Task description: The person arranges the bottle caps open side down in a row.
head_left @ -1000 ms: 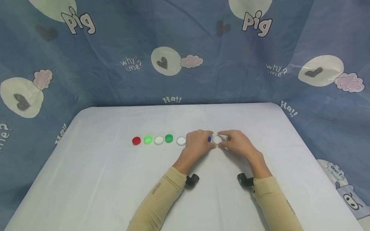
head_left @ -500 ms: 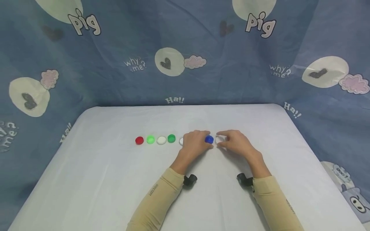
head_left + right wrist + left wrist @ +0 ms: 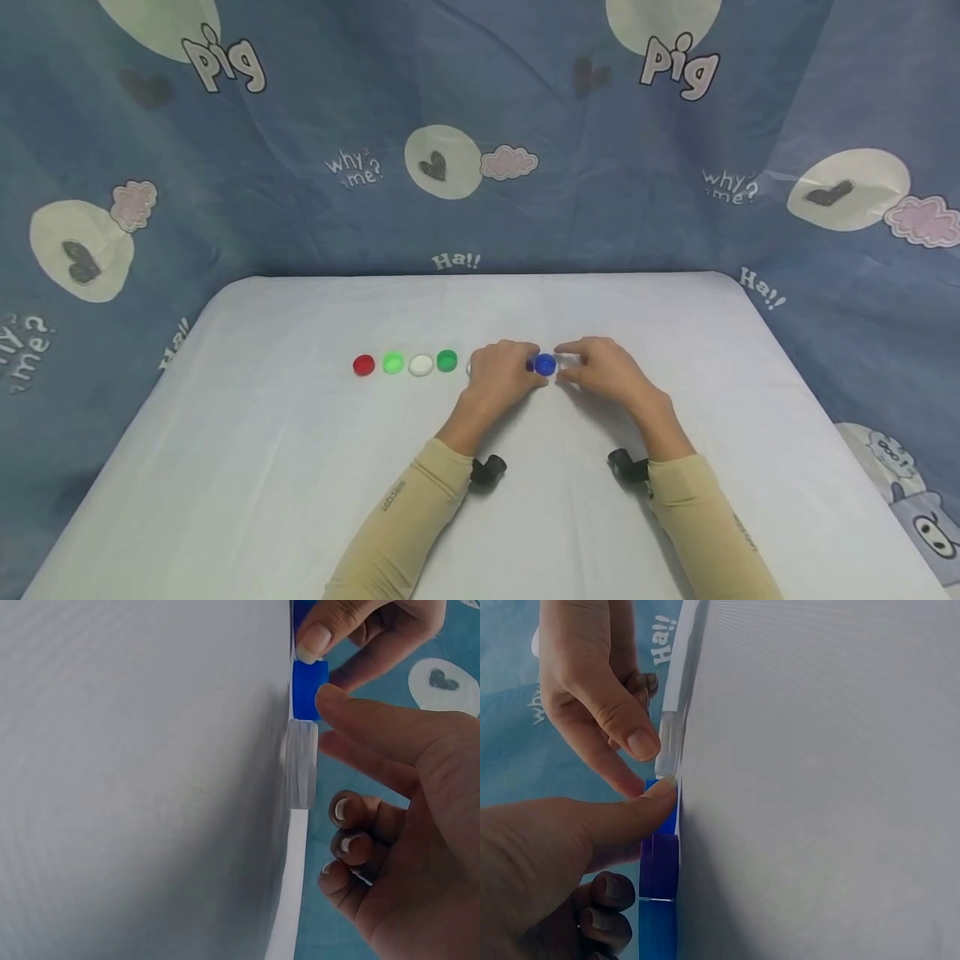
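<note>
- Blue cloth (image 3: 300,225) hangs behind, white table (image 3: 300,483) in front. From my end, head view, left to right: red cap (image 3: 363,365), lime cap (image 3: 393,362), cream cap (image 3: 421,365), green cap (image 3: 447,360), then a sliver of a pale cap (image 3: 468,367) by the left hand (image 3: 501,369).

- Anything under that hand?

- Left wrist view gives me a light-blue cap (image 3: 657,930), then a purple cap (image 3: 660,866), then the blue cap (image 3: 545,365). All in line.

- Left hand state?

- Thumb and forefinger apart, curved to the front and back of the blue cap. Can't tell whether they pinch it or just bracket it.

- Right hand (image 3: 603,369)?

- Same shape: thumb and forefinger apart, other three curled in. Tips are at the blue cap's right side. Thumb overlaps it in the right wrist view, but I can't confirm contact or grip. Clear cap (image 3: 302,765) is just right of the blue one, partly hidden in the head view.

- Step?

- My read: truing up the row, blue cap's spacing in hand.

- Next move?

- I'd say it calls for light, even fingertip pressure, low on the rim. Purple and clear are close enough to get bumped.
</note>
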Tool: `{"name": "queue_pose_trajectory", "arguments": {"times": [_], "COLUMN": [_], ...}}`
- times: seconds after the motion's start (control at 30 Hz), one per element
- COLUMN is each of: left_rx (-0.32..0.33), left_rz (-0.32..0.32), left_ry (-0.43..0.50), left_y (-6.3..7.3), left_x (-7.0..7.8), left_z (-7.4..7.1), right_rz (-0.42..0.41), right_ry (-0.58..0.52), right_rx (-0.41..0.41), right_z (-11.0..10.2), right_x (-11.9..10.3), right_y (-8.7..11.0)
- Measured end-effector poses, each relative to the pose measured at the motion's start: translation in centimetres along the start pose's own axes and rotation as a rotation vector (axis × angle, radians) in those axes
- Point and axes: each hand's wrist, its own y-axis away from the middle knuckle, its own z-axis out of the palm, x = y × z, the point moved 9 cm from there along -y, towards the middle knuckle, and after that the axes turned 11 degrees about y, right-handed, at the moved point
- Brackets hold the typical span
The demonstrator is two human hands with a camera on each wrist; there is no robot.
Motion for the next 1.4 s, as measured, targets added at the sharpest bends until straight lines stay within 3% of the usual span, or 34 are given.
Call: {"name": "queue_pose_trajectory", "arguments": {"times": [0.6, 0.8, 1.1, 1.4], "left_rx": [0.052, 0.034, 0.025, 0.026], "left_rz": [0.042, 0.049, 0.017, 0.029], "left_ry": [0.009, 0.018, 0.035, 0.047], "left_y": [-0.1, -0.2, -0.3, -0.3], "left_x": [0.2, 0.3, 0.0, 0.0], "left_z": [-0.3, -0.1, -1.0, -1.2], "right_rz": [-0.045, -0.039, -0.043, -0.044], "right_ry": [0.053, 0.060, 0.025, -0.002], "right_rx": [0.031, 0.024, 0.057, 0.081], "right_z": [0.0, 0.1, -0.2, -0.7], "right_x": [-1.5, -1.4, -1.3, -1.3], "right_y": [-0.5, -0.5, -0.6, -0.4]}}
